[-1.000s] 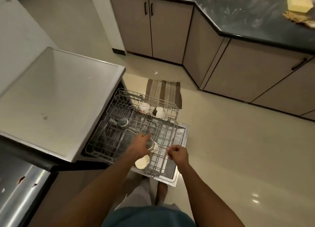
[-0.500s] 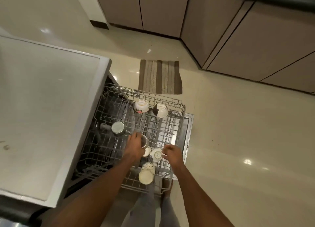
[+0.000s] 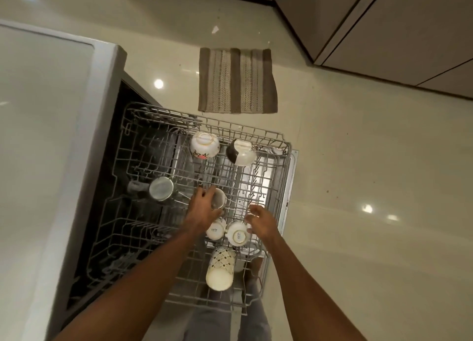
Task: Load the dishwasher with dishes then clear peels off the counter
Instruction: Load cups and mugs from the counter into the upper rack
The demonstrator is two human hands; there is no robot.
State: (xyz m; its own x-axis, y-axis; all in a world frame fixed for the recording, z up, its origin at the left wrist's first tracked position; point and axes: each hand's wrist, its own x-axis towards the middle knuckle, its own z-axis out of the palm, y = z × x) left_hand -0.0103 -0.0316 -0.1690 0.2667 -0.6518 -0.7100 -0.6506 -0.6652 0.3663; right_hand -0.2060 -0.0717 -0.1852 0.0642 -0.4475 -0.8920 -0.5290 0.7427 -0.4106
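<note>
The grey wire dishwasher rack (image 3: 275, 146) is pulled out below me. My left hand (image 3: 203, 209) grips a small steel cup (image 3: 219, 198) at the rack's middle. My right hand (image 3: 262, 220) hovers with loosely curled fingers beside an upturned white cup (image 3: 238, 235); a second white cup (image 3: 215, 230) stands against it. A patterned mug (image 3: 220, 269) lies on its side nearer me. Two upturned bowls (image 3: 204, 145) (image 3: 241, 152) sit at the far edge. Another steel cup (image 3: 161, 188) stands to the left.
The dishwasher's white top (image 3: 38, 148) fills the left side. A striped brown mat (image 3: 238, 81) lies on the glossy floor beyond the rack. Cabinet doors (image 3: 396, 33) run along the upper right. My legs and feet are under the rack's near edge.
The camera has tilted down and closer over the rack. The white cup now stands in the rack beside my right hand, which pinched something a second ago. My left hand stays on the steel cup.
</note>
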